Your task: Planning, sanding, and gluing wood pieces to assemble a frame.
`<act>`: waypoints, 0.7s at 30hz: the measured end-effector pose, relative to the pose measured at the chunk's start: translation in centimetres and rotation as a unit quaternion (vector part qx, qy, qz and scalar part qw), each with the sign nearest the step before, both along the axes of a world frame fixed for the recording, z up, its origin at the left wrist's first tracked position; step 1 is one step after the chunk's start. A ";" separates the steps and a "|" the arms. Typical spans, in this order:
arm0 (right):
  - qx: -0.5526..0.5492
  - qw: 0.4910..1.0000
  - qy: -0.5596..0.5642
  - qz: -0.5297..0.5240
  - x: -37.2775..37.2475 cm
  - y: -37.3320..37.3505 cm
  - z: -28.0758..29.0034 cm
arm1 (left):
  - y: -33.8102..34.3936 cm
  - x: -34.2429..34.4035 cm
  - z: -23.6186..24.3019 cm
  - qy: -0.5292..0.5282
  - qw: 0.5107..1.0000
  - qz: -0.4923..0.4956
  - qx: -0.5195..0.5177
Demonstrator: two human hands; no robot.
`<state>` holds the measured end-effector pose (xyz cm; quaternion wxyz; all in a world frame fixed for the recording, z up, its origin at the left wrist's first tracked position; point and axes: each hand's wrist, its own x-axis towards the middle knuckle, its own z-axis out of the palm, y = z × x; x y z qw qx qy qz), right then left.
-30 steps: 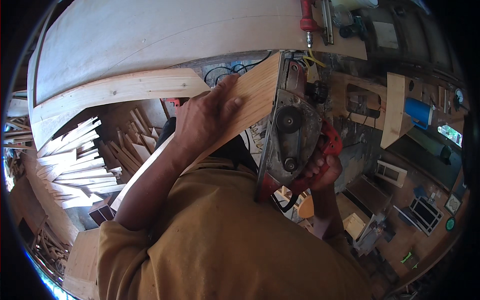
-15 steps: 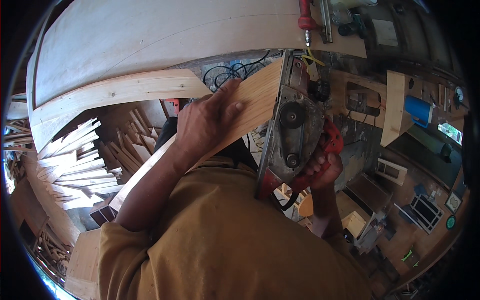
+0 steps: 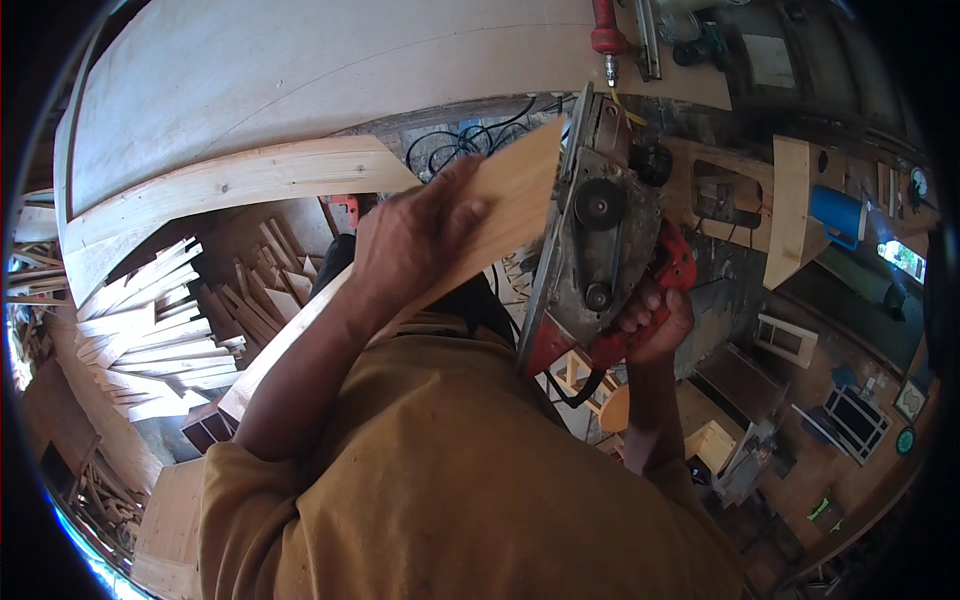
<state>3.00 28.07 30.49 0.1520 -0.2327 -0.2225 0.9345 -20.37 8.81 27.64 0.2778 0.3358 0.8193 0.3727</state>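
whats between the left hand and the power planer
In the head view, the end of the wooden board lies between the left hand and the power planer.

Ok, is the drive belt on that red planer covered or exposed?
Exposed: the belt and two pulleys show bare on the side of the planer that the right hand holds.

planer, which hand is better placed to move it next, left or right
Probably the right hand: it grips the red handle of the planer. The left hand is on the wooden board, away from that handle.
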 end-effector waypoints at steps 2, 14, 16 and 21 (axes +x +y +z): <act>-0.010 1.000 0.000 0.006 0.7 -0.5 0.3 | 0.2 -0.7 -0.4 0.005 0.999 0.040 0.006; -0.079 0.996 0.024 0.022 3.0 -3.0 0.4 | 1.4 -0.8 -0.9 -0.001 1.000 0.024 -0.011; -0.084 0.996 0.017 0.025 3.0 -3.0 0.3 | 1.3 -0.7 -0.9 0.002 1.000 0.025 -0.012; -0.061 0.997 0.005 0.036 2.6 -2.7 0.5 | 1.0 -0.6 -0.9 -0.001 0.999 0.033 -0.011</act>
